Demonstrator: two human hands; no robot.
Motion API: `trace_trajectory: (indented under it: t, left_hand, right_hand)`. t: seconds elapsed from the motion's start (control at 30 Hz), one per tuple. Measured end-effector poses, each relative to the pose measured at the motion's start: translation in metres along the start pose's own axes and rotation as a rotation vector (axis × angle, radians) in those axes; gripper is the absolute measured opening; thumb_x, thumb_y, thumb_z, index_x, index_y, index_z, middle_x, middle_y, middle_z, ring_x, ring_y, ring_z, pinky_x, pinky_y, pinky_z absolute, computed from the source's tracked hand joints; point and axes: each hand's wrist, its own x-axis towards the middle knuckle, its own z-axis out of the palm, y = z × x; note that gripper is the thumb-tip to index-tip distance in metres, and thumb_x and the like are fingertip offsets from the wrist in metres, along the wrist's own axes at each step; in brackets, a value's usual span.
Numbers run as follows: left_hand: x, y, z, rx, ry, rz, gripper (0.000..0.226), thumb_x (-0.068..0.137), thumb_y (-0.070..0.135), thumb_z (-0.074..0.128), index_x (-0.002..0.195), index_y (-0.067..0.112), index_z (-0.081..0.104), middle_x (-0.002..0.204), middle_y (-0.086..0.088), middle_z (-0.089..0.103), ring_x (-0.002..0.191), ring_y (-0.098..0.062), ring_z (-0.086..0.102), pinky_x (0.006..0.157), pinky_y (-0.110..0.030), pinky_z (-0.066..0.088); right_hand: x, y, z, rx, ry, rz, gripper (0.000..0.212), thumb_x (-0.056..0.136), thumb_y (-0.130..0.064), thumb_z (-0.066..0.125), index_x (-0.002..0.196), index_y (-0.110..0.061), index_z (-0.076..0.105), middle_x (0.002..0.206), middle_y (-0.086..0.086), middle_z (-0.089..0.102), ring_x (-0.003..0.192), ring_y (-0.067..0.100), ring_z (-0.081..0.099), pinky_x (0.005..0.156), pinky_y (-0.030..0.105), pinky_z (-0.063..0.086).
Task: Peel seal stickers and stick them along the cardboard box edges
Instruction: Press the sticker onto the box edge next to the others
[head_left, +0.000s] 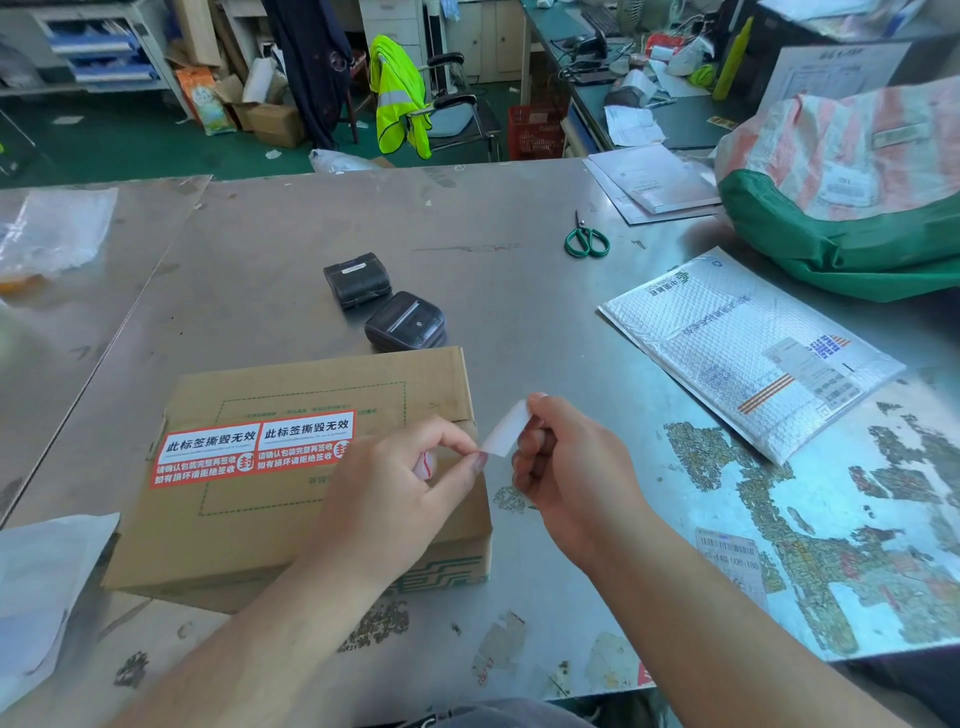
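The cardboard box (218, 535) lies on the desk (519, 291), two red seal stickers (254, 449) on its top. Over its right edge the left hand (384, 499) pinches another sticker (425, 464) — just right of the box, the right hand (566, 457) pinches the white backing strip (506, 434).

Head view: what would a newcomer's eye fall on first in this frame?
Two red-and-white seal stickers sit side by side on top of the cardboard box, centre-left. Just right of them, the left hand and right hand pinch a white strip between them above the box's right edge. Farther back lie green-handled scissors.
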Motion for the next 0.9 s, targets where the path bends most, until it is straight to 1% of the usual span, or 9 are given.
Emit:
trace_trajectory:
  t: [0.07,0.17,0.27,0.33,0.4,0.47,0.53,0.63,0.9]
  left_hand:
    - [-0.001,-0.002,0.001,0.004,0.005,-0.016,0.014,0.079,0.031,0.078,0.071,0.031,0.067,0.046,0.005,0.033,0.042,-0.010,0.033,0.043,-0.015,0.019]
    - [0.000,-0.002,0.000,0.015,0.025,-0.039,0.014,0.079,0.033,0.076,0.072,0.029,0.065,0.046,0.005,0.032,0.042,-0.010,0.031,0.043,-0.017,0.019]
    - [0.004,-0.001,0.003,-0.097,0.097,-0.188,0.016,0.080,0.032,0.075,0.070,0.025,0.064,0.046,0.002,0.041,0.042,-0.009,0.033,0.044,-0.020,0.023]
    - [0.011,-0.002,0.004,-0.429,0.169,-0.442,0.017,0.081,0.026,0.077,0.071,0.021,0.064,0.047,0.004,0.051,0.042,-0.005,0.039,0.047,-0.024,0.030]
    - [0.016,0.000,0.002,-0.840,0.180,-0.682,0.016,0.084,0.021,0.073,0.074,0.020,0.060,0.042,0.011,0.040,0.037,-0.005,0.028,0.044,-0.022,0.019]
    - [0.019,-0.001,0.000,-1.005,0.178,-0.806,0.013,0.087,0.021,0.069,0.079,0.022,0.059,0.043,0.012,0.031,0.036,-0.005,0.020,0.039,-0.019,0.013]
    - [0.020,-0.001,-0.002,-1.044,0.178,-0.829,0.011,0.089,0.022,0.068,0.082,0.023,0.059,0.043,0.012,0.029,0.035,-0.005,0.019,0.035,-0.018,0.013]
    - [0.019,-0.001,-0.002,-1.066,0.181,-0.831,0.012,0.089,0.023,0.068,0.081,0.024,0.058,0.042,0.013,0.028,0.035,-0.004,0.020,0.035,-0.018,0.013]
    - [0.014,-0.002,-0.008,-1.086,0.212,-0.836,0.014,0.089,0.025,0.068,0.079,0.025,0.057,0.043,0.012,0.027,0.036,-0.005,0.018,0.035,-0.018,0.013]
  right_hand:
    - [-0.001,-0.001,0.001,0.003,-0.013,0.010,0.026,0.097,-0.016,0.055,0.072,-0.013,0.056,0.054,0.003,0.041,0.050,0.017,0.036,0.054,0.028,0.032]
    - [-0.001,-0.001,0.003,0.033,-0.044,0.028,0.031,0.099,-0.021,0.054,0.069,-0.013,0.055,0.055,0.003,0.044,0.049,0.017,0.037,0.054,0.027,0.033]
    - [0.002,0.001,0.004,0.095,-0.058,0.056,0.039,0.101,-0.033,0.045,0.071,-0.013,0.058,0.054,0.002,0.048,0.048,0.017,0.040,0.053,0.028,0.034]
    - [0.006,0.001,0.003,0.122,-0.010,0.069,0.037,0.100,-0.034,0.046,0.073,-0.013,0.060,0.055,0.002,0.049,0.048,0.017,0.041,0.054,0.028,0.033]
    - [0.009,0.001,0.000,0.004,0.033,0.046,0.024,0.095,-0.026,0.055,0.078,-0.013,0.064,0.057,0.000,0.049,0.048,0.015,0.041,0.053,0.026,0.032]
    - [0.008,0.002,-0.002,-0.219,-0.016,-0.008,0.014,0.093,-0.022,0.061,0.086,-0.013,0.069,0.063,0.000,0.054,0.050,0.013,0.045,0.053,0.024,0.033]
    - [0.005,0.007,-0.002,-0.355,-0.102,-0.063,0.016,0.093,-0.026,0.064,0.088,-0.014,0.073,0.068,-0.002,0.060,0.054,0.012,0.050,0.054,0.022,0.037]
    - [0.001,0.012,0.004,-0.377,-0.160,-0.127,0.022,0.095,-0.031,0.063,0.090,-0.012,0.074,0.071,-0.003,0.065,0.058,0.011,0.053,0.058,0.022,0.039]
    - [-0.002,0.012,0.015,-0.444,-0.108,-0.310,0.024,0.094,-0.025,0.066,0.072,-0.017,0.071,0.066,-0.005,0.068,0.057,0.009,0.055,0.061,0.024,0.041]
